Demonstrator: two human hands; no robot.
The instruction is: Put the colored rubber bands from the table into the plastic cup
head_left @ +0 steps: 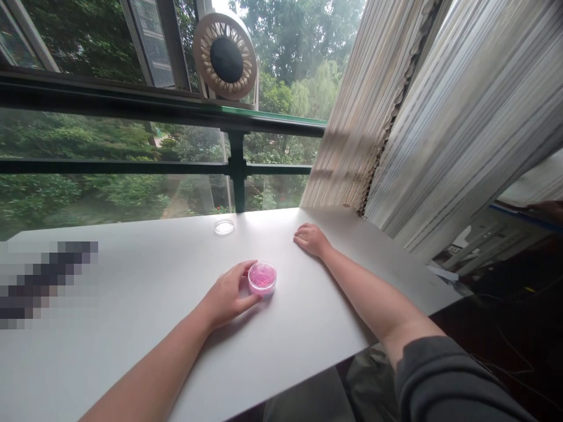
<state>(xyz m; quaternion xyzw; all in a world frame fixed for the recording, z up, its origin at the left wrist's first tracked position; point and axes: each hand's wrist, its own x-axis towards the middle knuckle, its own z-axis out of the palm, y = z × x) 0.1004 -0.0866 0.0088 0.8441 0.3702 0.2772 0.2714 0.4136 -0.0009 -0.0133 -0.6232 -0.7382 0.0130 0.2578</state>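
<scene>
My left hand [229, 296] is closed round the near-left side of a small round clear tub [263, 287] with bright pink stuff inside, perhaps slime. Thumb and fingers grip its wall, and the tub is upright at the tabletop. Whether its top is covered, I cannot tell. My right hand [310, 239] lies palm down on the white table [132, 328], farther back and to the right, its fingers loosely bent and nothing visible in them. A clear round lid [224, 227] rests near the table's back edge.
A round fan [226, 55] stands on the green window rail [281, 120] behind the table. Striped curtains [352, 117] hang at the right, down to the table's back corner. A pixelated dark shape [48, 281] at the left cannot be made out.
</scene>
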